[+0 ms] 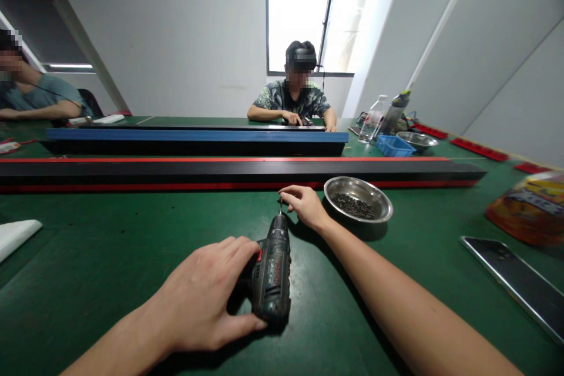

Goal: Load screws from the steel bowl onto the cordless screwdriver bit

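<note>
My left hand (pixel 211 294) is closed round a black cordless drill (pixel 272 273) with red markings, which lies on its side on the green table. Its thumb presses the rear of the body, and the handle is mostly hidden under the palm. A thin bit (pixel 281 207) points away from me out of the chuck. At the bit's tip, the fingers of my right hand (pixel 306 204) pinch a small dark piece that looks like a screw, mostly covered by the fingertips. Just right of that hand stands a steel bowl (pixel 383 210) holding many small dark screws (pixel 352 205).
A long black bar with red edges (pixel 198 171) crosses the table beyond my hands, with a blue-and-black bar (pixel 198 136) behind it. At right lie a phone (pixel 511 282) and an orange bag (pixel 529 208). Two people sit beyond; a bottle (pixel 372 120) and blue basket (pixel 394 145) stand far right.
</note>
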`<state>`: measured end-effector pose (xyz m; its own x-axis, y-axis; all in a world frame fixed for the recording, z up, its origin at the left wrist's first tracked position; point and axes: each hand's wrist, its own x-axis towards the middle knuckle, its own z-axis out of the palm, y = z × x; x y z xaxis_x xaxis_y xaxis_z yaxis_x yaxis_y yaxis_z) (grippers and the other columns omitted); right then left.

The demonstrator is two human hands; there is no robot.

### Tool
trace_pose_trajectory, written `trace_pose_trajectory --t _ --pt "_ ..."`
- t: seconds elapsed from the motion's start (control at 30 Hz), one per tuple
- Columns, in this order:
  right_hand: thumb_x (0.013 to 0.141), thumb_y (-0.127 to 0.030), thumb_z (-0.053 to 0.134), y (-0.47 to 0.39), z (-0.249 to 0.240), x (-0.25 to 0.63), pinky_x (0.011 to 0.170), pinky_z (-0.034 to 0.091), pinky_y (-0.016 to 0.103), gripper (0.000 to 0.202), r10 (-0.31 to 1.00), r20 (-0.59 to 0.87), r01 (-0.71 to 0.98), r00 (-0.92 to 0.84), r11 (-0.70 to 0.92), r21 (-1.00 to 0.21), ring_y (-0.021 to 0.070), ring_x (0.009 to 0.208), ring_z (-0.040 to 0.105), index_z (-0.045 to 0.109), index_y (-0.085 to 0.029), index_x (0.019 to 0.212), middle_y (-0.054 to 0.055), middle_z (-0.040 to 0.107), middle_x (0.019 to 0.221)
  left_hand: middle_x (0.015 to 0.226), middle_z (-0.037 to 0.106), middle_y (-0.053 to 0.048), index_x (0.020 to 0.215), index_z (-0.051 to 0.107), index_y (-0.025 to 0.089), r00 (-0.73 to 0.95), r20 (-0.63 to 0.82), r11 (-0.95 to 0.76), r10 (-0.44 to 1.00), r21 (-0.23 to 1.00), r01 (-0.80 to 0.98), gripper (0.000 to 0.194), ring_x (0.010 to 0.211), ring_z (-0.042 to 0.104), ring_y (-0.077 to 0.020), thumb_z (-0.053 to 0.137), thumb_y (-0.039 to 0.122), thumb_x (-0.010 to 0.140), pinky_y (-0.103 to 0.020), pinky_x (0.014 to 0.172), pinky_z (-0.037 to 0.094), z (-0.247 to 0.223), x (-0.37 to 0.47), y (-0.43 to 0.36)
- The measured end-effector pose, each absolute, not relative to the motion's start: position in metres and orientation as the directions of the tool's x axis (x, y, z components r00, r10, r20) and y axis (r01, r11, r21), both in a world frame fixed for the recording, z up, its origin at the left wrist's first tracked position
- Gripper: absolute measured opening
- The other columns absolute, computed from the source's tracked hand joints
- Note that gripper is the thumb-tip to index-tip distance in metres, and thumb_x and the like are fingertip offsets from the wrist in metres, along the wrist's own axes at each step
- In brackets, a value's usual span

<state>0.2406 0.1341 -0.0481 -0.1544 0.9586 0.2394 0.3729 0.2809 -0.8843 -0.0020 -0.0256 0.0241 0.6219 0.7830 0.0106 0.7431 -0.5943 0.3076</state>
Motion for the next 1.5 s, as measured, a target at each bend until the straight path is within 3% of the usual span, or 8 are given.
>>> trace_pose_trajectory --t 0.37,1.5 --pt "0.091 -0.033 0.068 0.1346 -0.0488 0.2410 0.066 0.055 0.026 0.023 0.960 0.233 0.381 -0.155 0.276 -0.883 0.0145 0.063 0.069 0.084 -0.018 0.100 0.006 0.082 0.095 0.120 0.067 -0.008 0.124 0.052 0.025 0.619 0.022 -0.595 0.785 0.303 0.744 0.056 0.105 0.066 -0.0317 0.079 0.052 0.083 -0.046 0.093 0.053 0.0229 -0.0012 -0.0257" --pt "0.091 -0.032 0.068 0.1346 -0.0490 0.2414 0.072 0.057 0.027 0.023 0.960 0.233 0.402 -0.157 0.278 -0.872 0.0167 0.071 0.072 0.084 -0.019 0.101 0.006 0.083 0.097 0.127 0.067 -0.009 0.138 0.045 0.025 0.616 0.041 -0.598 0.786 0.301 0.743 0.070 0.112 0.068 -0.0339 0.081 0.050 0.083 -0.049 0.095 0.054 0.0197 -0.0036 -0.0250"
